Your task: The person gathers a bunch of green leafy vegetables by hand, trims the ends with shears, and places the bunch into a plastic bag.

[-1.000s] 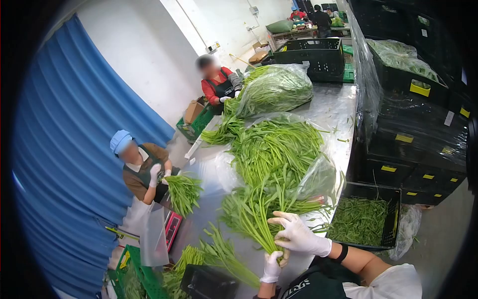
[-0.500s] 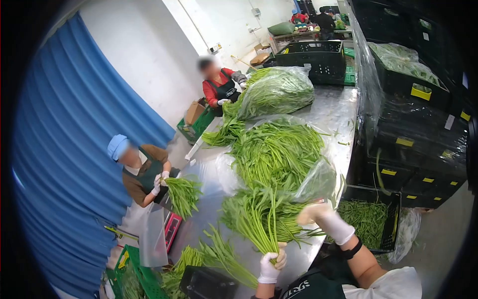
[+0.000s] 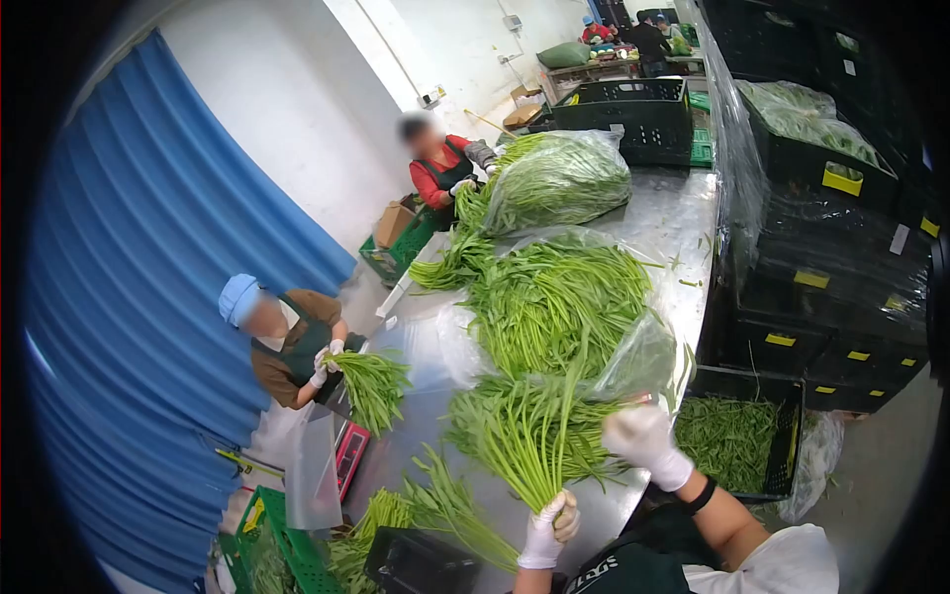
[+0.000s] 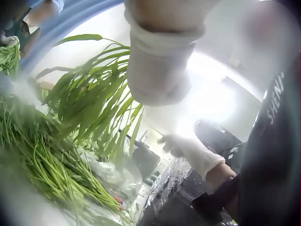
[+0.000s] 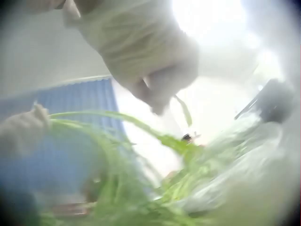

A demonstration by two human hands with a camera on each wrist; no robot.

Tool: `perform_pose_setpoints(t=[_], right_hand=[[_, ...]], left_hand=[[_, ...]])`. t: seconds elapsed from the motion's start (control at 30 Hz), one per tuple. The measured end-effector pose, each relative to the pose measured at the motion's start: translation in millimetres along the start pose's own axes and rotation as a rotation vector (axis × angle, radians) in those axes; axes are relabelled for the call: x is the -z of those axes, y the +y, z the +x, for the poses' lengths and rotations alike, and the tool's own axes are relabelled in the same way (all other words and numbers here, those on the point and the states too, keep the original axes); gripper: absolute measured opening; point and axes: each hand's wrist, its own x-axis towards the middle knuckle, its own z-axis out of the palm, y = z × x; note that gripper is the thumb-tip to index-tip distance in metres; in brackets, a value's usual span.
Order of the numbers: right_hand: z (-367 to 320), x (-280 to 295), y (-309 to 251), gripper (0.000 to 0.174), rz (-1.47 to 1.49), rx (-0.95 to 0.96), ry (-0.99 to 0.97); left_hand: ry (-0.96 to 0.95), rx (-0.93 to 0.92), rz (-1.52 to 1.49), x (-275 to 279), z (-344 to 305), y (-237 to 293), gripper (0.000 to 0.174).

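A bunch of water spinach (image 3: 529, 445), long green stems with narrow leaves, is gripped near the stem ends by my white-gloved left hand (image 3: 552, 525). Its leafy tops fan out away from me over the metal table (image 3: 609, 505). In the left wrist view, leaves (image 4: 89, 103) hang beyond the glove. My gloved right hand (image 3: 641, 438) is to the right of the bunch, blurred in the head view. Its fingers (image 4: 170, 143) look loosely extended in the left wrist view. A leaf (image 5: 184, 110) shows by its fingertips in the right wrist view.
A big heap of water spinach (image 3: 554, 307) lies on plastic ahead. A black crate (image 3: 737, 436) of loose greens stands below the table's right edge, beside stacked crates (image 3: 792, 287). Opposite, one person (image 3: 297, 346) holds a bunch near a red scale (image 3: 348, 455); another (image 3: 440, 173) handles greens.
My right hand left the bunch and swung right; a loose leaf was in the air above the black crate half a second ago. My left hand kept its grip on the bunch.
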Motion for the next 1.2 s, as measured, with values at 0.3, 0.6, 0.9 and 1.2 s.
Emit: perform_pose_setpoints(t=[0.3, 0.6, 0.9, 1.2], right_hand=[[-34, -28, -4, 0.051, 0.948, -0.275, -0.36], [-34, -58, 24, 0.011, 1.826, -1.141, -0.17], [-42, -27, 32, 0.012, 1.729, -1.116, -0.232], [-6, 2, 7, 0.016, 1.619, -0.893, -0.341]], left_hand=[[0.344, -0.358, 1.931, -13, 44, -8, 0.033], [0.228, -0.169, 1.442, 66, 8, -19, 0.05], [1.074, -0.128, 2.017, 227, 4, 4, 0.02], [0.29, -0.483, 1.484, 77, 33, -17, 0.028]])
